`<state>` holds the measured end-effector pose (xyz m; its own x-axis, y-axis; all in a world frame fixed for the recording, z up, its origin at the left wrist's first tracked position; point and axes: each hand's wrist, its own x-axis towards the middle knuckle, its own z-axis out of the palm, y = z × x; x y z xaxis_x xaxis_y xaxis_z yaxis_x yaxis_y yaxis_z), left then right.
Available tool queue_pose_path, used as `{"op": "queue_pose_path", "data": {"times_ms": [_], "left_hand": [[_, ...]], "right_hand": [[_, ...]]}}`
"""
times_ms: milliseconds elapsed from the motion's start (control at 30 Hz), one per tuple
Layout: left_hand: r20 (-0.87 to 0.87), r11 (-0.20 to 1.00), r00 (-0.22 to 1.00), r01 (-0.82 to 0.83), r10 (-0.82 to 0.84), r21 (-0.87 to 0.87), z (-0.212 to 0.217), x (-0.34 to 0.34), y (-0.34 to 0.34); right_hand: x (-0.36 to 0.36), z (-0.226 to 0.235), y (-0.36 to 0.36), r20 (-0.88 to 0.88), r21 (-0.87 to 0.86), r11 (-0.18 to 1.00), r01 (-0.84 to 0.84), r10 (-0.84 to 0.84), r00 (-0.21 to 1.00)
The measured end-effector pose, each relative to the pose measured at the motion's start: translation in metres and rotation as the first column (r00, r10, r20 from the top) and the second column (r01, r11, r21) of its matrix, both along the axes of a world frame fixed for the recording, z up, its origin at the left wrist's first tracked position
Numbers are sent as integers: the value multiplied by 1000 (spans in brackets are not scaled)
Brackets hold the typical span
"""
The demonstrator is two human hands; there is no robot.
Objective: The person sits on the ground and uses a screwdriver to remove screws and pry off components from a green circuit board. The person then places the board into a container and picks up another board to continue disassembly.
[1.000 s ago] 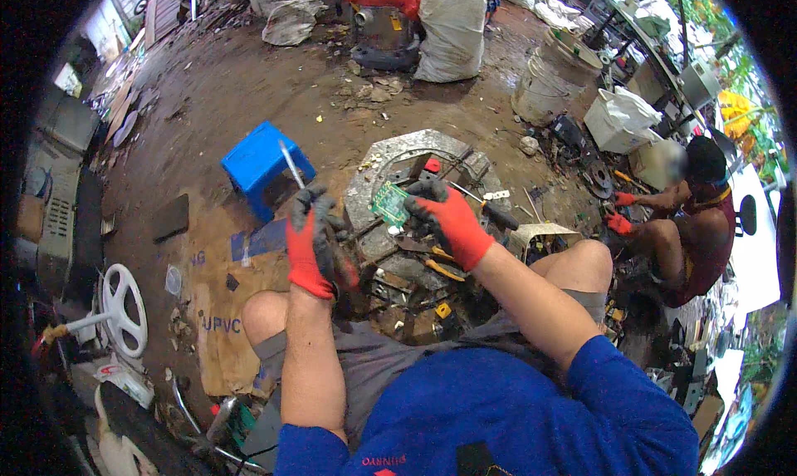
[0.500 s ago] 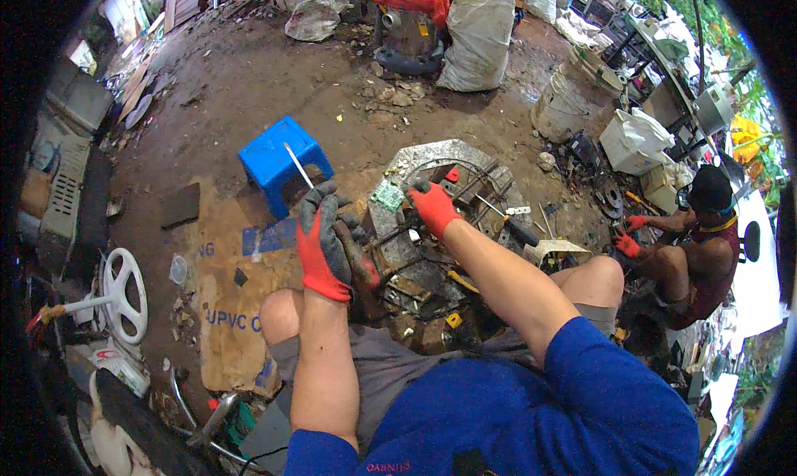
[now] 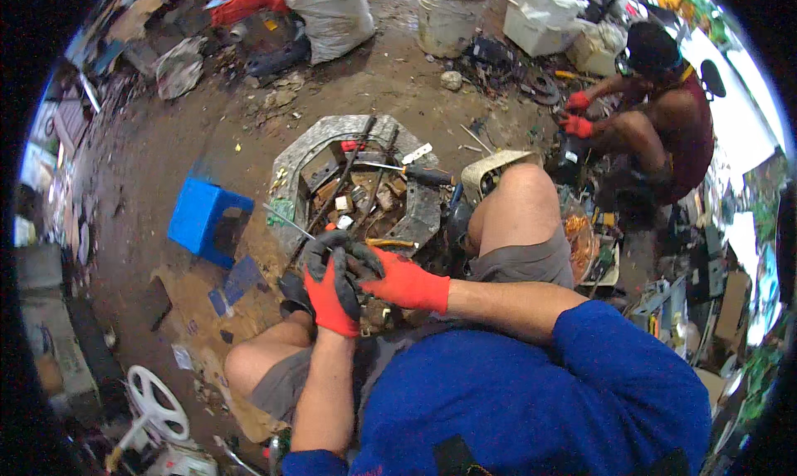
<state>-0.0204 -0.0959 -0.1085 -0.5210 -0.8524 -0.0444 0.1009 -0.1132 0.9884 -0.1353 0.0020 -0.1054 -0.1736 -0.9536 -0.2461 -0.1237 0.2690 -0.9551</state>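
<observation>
Your left hand wraps one slim metal tool, shaft pointing away, probably to free its tip; your right hand meets it, grip unclear. One green board lies on one octagonal block, seemingly for easy reach. Count one blue stool, one black-handled screwdriver.

wearer's hands: 2; held rod: 1; blue stool: 1; co-worker: 1

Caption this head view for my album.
Gloved left hand holds a thin shaft, right hand close beside, near an octagonal ring.
</observation>
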Motion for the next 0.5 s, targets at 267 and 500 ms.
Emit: {"op": "queue_pose_path", "data": {"times_ms": [267, 500], "left_hand": [[157, 989, 978, 130, -141, 73, 29, -23, -4], [259, 974, 948, 141, -184, 178, 17, -48, -38]], "right_hand": [[-19, 28, -12, 89, 129, 989, 72, -84, 992], [-44, 30, -35, 0, 161, 975, 153, -155, 988]]}}
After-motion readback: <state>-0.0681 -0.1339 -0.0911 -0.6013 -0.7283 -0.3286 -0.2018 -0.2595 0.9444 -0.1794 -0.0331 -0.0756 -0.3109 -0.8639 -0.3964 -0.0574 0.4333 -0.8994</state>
